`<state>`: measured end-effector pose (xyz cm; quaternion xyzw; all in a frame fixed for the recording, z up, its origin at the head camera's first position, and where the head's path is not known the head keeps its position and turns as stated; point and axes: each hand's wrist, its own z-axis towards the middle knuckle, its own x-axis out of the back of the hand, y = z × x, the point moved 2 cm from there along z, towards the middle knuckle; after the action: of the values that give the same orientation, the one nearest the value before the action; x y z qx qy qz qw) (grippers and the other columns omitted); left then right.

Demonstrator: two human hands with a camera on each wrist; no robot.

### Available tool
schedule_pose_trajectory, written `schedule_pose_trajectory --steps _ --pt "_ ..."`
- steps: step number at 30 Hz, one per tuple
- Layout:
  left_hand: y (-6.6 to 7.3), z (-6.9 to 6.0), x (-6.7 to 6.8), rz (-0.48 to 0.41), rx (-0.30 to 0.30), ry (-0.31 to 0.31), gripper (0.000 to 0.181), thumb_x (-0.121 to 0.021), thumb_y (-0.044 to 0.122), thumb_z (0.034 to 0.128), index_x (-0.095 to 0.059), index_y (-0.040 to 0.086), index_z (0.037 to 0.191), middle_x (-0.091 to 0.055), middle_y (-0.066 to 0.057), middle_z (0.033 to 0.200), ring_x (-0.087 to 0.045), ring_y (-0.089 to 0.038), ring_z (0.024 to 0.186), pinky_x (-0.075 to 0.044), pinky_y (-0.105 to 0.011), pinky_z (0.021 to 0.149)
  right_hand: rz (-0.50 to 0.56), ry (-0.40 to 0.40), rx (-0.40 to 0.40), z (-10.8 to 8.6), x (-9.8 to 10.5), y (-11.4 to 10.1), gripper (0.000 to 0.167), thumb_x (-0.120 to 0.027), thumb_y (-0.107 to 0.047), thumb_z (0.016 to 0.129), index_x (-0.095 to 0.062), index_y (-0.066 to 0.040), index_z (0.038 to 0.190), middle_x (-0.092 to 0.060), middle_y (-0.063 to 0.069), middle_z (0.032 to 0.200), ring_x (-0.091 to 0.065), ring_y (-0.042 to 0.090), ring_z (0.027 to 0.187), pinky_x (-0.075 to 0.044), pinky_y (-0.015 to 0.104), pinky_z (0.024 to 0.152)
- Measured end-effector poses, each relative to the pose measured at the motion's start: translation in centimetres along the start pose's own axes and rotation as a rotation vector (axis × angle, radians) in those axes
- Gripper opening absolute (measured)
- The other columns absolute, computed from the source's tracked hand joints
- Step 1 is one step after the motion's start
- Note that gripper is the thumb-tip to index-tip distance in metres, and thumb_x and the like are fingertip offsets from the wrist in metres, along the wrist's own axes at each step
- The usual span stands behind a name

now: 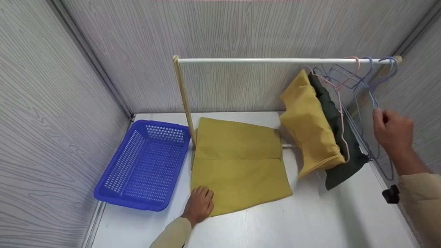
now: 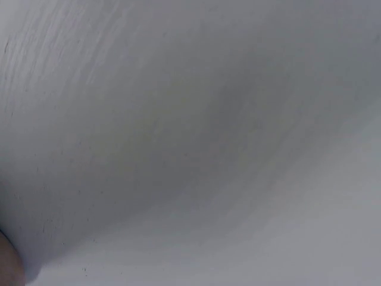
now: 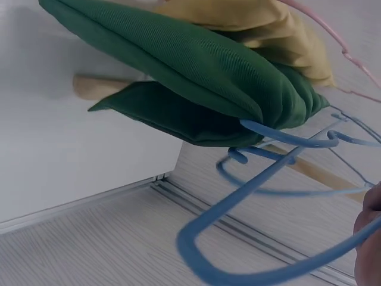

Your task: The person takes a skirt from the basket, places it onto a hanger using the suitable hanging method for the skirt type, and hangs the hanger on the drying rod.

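Note:
My left hand [image 1: 200,203] rests on the near left corner of a mustard-yellow piece of fabric [image 1: 241,165], which lies flat with a crease across it. At the right end of the rack, my right hand [image 1: 394,131] grips a blue hanger [image 3: 220,208], whose hook is up at the rail. Beside it, a yellow cloth [image 1: 310,124] and a dark green cloth [image 1: 339,137] hang bunched on hangers; a pink hanger [image 1: 341,103] carries the yellow one. The left wrist view shows mostly white tabletop, with a sliver of skin at its lower left.
A white rail [image 1: 255,61] on wooden posts [image 1: 184,100] spans the back of the white table [image 1: 262,227]. To the left stands a blue perforated basket [image 1: 162,205]. Patterned panels [image 1: 234,27] enclose the table at the back and sides.

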<state>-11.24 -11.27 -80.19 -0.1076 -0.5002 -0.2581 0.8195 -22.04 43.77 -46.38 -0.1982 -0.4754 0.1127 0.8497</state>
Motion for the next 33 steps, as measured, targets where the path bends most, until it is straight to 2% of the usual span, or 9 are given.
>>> schedule_pose_trajectory --steps 2,4,7,9,12,17,23,26,33 --pt "0.0 0.0 -0.1 -0.001 -0.002 -0.001 0.008 -0.056 0.02 0.0855 -0.056 0.014 0.09 -0.05 -0.002 0.087 -0.05 -0.022 0.08 -0.04 -0.039 0.073 0.03 -0.008 -0.021 -0.7 -0.1 0.1 0.051 -0.041 -0.039 0.104 -0.053 -0.002 0.071 -0.043 0.007 0.061 -0.037 0.017 0.056 -0.028 0.025 0.051" --pt "0.0 -0.1 -0.2 -0.002 -0.004 -0.005 0.008 -0.055 0.021 0.0861 -0.056 0.014 0.09 -0.05 -0.002 0.087 -0.049 -0.022 0.081 -0.04 -0.039 0.074 0.059 -0.026 -0.033 -1.6 -0.2 0.3 0.05 -0.04 -0.041 0.104 -0.059 -0.001 0.082 -0.046 0.008 0.067 -0.039 0.015 0.061 -0.029 0.023 0.054" --pt "0.0 -0.1 -0.3 -0.006 -0.003 -0.011 0.008 -0.055 0.021 0.087 -0.057 0.014 0.091 -0.05 -0.002 0.087 -0.05 -0.022 0.081 -0.04 -0.039 0.074 0.089 -0.045 -0.004 -3.1 -0.5 0.3 0.044 -0.042 -0.036 0.105 -0.063 0.003 0.104 -0.051 0.011 0.075 -0.039 0.01 0.062 -0.03 0.021 0.055" --pt "0.0 -0.2 -0.2 -0.007 -0.001 -0.015 0.009 -0.055 0.022 0.0874 -0.057 0.014 0.091 -0.051 -0.002 0.088 -0.05 -0.022 0.082 -0.041 -0.039 0.075 0.101 -0.045 0.024 -4.2 -0.8 0.3 0.039 -0.045 -0.031 0.105 -0.062 0.004 0.111 -0.053 0.012 0.075 -0.039 0.008 0.06 -0.03 0.02 0.052" --pt "0.0 -0.1 -0.2 -0.005 0.001 -0.019 0.01 -0.056 0.022 0.0876 -0.058 0.014 0.092 -0.052 -0.003 0.089 -0.051 -0.022 0.083 -0.041 -0.039 0.075 0.115 -0.031 0.039 -5.9 -1.2 0.2 0.032 -0.049 -0.025 0.102 -0.062 0.004 0.104 -0.052 0.011 0.072 -0.038 0.008 0.059 -0.029 0.021 0.052" --pt "-0.2 -0.1 0.0 0.006 0.008 -0.021 0.01 -0.056 0.021 0.087 -0.058 0.013 0.093 -0.052 -0.003 0.088 -0.051 -0.022 0.082 -0.04 -0.039 0.073 0.118 -0.013 0.081 -8.6 -2.9 0.5 0.025 -0.054 -0.018 0.097 -0.06 -0.002 0.079 -0.049 0.006 0.066 -0.039 0.007 0.059 -0.03 0.017 0.053" --pt "-0.3 -0.1 0.1 0.003 0.011 -0.038 0.01 -0.054 0.022 0.0879 -0.058 0.014 0.092 -0.052 -0.002 0.088 -0.051 -0.022 0.082 -0.041 -0.039 0.074 0.201 0.029 0.345 -11.9 -6.0 0.7 0.024 -0.066 -0.005 0.084 -0.054 -0.008 0.064 -0.044 -0.003 0.054 -0.035 0.0 0.052 -0.029 0.017 0.048" --pt "-0.3 -0.1 0.0 0.012 0.013 -0.052 0.01 -0.053 0.022 0.088 -0.057 0.014 0.092 -0.052 -0.003 0.088 -0.051 -0.022 0.082 -0.041 -0.039 0.074 0.207 -0.018 0.418 -13.8 -7.3 0.3 0.026 -0.07 -0.003 0.08 -0.052 -0.012 0.063 -0.041 -0.009 0.053 -0.033 -0.002 0.049 -0.029 0.018 0.045" --pt "-0.2 -0.2 -0.1 0.008 0.017 -0.072 0.012 -0.053 0.022 0.0888 -0.058 0.013 0.094 -0.053 -0.003 0.089 -0.051 -0.022 0.081 -0.041 -0.04 0.074 0.181 -0.219 0.452 -17.5 -9.7 -1.9 0.031 -0.074 -0.003 0.079 -0.051 -0.018 0.065 -0.039 -0.016 0.053 -0.033 -0.003 0.049 -0.032 0.017 0.043"
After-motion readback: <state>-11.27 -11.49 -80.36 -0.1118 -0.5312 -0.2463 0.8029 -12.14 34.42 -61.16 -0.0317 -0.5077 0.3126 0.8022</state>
